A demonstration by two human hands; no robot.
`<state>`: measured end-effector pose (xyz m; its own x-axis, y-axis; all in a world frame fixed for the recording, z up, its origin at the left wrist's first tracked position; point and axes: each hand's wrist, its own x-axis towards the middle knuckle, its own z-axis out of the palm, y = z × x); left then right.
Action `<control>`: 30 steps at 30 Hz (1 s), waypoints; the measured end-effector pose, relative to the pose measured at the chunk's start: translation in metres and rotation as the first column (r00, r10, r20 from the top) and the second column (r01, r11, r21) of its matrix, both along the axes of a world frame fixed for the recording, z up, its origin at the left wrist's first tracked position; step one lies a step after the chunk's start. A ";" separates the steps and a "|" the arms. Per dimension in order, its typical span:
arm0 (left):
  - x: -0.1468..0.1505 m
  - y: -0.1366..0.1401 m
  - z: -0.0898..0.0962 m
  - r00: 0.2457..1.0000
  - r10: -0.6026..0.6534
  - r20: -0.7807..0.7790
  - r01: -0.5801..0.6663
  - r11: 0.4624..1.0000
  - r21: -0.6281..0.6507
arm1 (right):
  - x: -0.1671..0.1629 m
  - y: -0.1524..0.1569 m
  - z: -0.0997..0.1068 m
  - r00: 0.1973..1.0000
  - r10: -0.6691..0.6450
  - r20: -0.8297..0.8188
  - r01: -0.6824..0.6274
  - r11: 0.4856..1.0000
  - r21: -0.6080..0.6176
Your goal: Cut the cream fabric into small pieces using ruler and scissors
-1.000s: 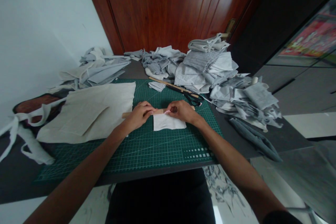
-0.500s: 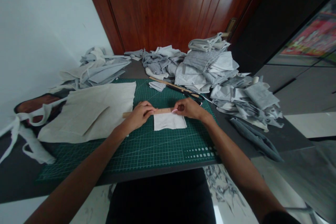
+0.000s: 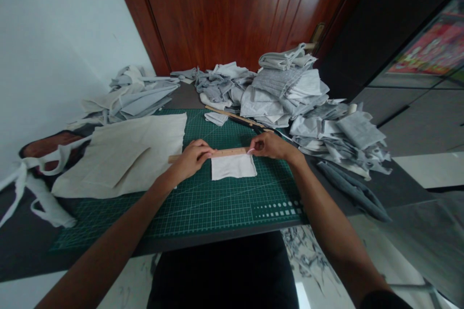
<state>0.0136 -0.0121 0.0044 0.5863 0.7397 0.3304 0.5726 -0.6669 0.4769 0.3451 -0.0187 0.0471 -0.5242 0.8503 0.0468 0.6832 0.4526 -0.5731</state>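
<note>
A small white cloth piece (image 3: 234, 167) lies flat on the green cutting mat (image 3: 217, 207). Along its upper edge runs a wooden ruler (image 3: 232, 151). My left hand (image 3: 195, 157) is closed over the ruler, thumb and fingers pressing on it just left of the cloth. At the cloth's upper right corner, my right hand (image 3: 270, 146) pinches a thin pinkish-white piece that looks like tailor's chalk (image 3: 251, 150), set against the ruler. The ruler's left end shows beyond my left hand. My right fingers cover its right end.
A large cream cloth (image 3: 126, 154) covers the mat's left part. Behind the mat lie a wooden stick (image 3: 232, 113), black scissors (image 3: 253, 124) and a small folded cloth (image 3: 216, 118). Grey fabric piles (image 3: 282, 91) line the back and right (image 3: 340, 130); cloth strips (image 3: 54, 203) lie left.
My right hand has slid right along the ruler with the pinkish chalk, from above the cloth to near its right corner. My left hand and the ruler stay put.
</note>
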 end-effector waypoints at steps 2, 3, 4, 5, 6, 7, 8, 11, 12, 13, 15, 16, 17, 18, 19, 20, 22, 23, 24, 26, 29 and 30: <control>0.000 0.000 0.001 1.000 -0.004 0.003 0.004 1.000 -0.008 | 0.003 0.001 0.001 1.000 0.001 0.009 -0.001 1.000 -0.012; 0.000 0.000 0.001 1.000 -0.005 0.003 0.005 1.000 -0.010 | 0.005 0.001 0.001 1.000 -0.001 0.011 0.002 1.000 -0.022; 0.000 -0.001 0.001 1.000 -0.006 0.001 0.006 1.000 -0.010 | 0.006 0.001 0.001 1.000 -0.005 0.013 0.005 0.999 -0.032; 0.000 -0.001 0.002 1.000 -0.005 0.000 0.005 1.000 -0.008 | 0.007 0.001 0.001 1.000 -0.007 0.014 0.008 0.999 -0.040; 0.001 -0.001 0.002 1.000 -0.003 0.000 0.003 1.000 -0.006 | 0.008 0.001 0.002 1.000 -0.008 0.014 0.008 0.999 -0.045; 0.001 -0.001 0.002 1.000 -0.002 -0.001 0.002 1.000 -0.004 | 0.010 0.001 0.002 1.000 -0.008 0.013 0.008 0.999 -0.048; 0.001 -0.001 0.003 1.000 -0.002 -0.002 0.002 1.000 -0.004 | 0.011 0.001 0.003 1.000 -0.006 0.009 0.006 0.999 -0.051; 0.001 -0.001 0.002 1.000 0.001 -0.007 -0.001 1.000 -0.003 | 0.013 0.000 0.005 0.999 0.003 -0.033 -0.006 0.998 -0.068; 0.001 -0.001 0.002 1.000 0.003 -0.009 -0.003 1.000 -0.003 | 0.012 -0.001 0.005 0.998 0.008 -0.061 -0.013 0.997 -0.081; 0.001 -0.001 0.002 1.000 0.004 -0.012 -0.004 1.000 -0.003 | 0.009 -0.001 0.005 0.995 0.015 -0.096 -0.024 0.996 -0.091; 0.001 0.000 0.001 1.000 0.007 -0.012 -0.007 1.000 -0.003 | -0.002 -0.002 0.003 0.984 0.031 -0.174 -0.047 0.995 -0.089; 0.001 0.000 0.001 1.000 0.008 -0.012 -0.008 1.000 -0.001 | -0.010 -0.003 0.001 0.976 0.037 -0.213 -0.049 0.997 -0.051; 0.001 0.000 0.000 1.000 0.007 -0.012 -0.007 1.000 0.002 | -0.019 -0.004 -0.002 0.967 0.041 -0.251 -0.042 0.999 0.003; 0.001 0.001 0.000 1.000 0.007 -0.014 -0.007 1.000 0.006 | -0.029 -0.006 -0.005 0.961 0.058 -0.271 -0.043 0.997 0.060; 0.001 0.001 0.000 1.000 0.006 -0.016 -0.006 1.000 0.010 | -0.039 -0.007 -0.009 0.957 0.083 -0.277 -0.055 0.993 0.107; 0.001 0.001 0.000 1.000 0.007 -0.016 -0.007 1.000 0.014 | -0.049 -0.008 -0.012 0.957 0.095 -0.275 -0.058 0.989 0.138; 0.002 0.001 0.000 1.000 0.007 -0.017 -0.007 1.000 0.012 | -0.066 -0.010 -0.019 0.958 0.097 -0.271 -0.049 0.983 0.178; 0.002 0.000 0.000 1.000 0.008 -0.016 -0.008 1.000 0.007 | -0.072 -0.011 -0.021 0.957 0.094 -0.275 -0.044 0.982 0.184; 0.002 0.000 0.001 1.000 0.009 -0.016 -0.009 1.000 0.000 | -0.077 -0.012 -0.023 0.956 0.085 -0.279 -0.033 0.982 0.187; 0.002 -0.001 0.002 1.000 0.011 -0.017 -0.011 1.000 -0.011 | -0.083 -0.012 -0.026 0.959 0.076 -0.272 -0.027 0.983 0.179; 0.003 -0.002 0.003 1.000 0.013 -0.016 -0.013 1.000 -0.016 | -0.086 -0.013 -0.028 0.965 0.080 -0.249 -0.037 0.984 0.172; 0.003 -0.002 0.003 1.000 0.012 -0.015 -0.012 1.000 -0.018 | -0.086 -0.013 -0.029 0.966 0.080 -0.247 -0.036 0.984 0.175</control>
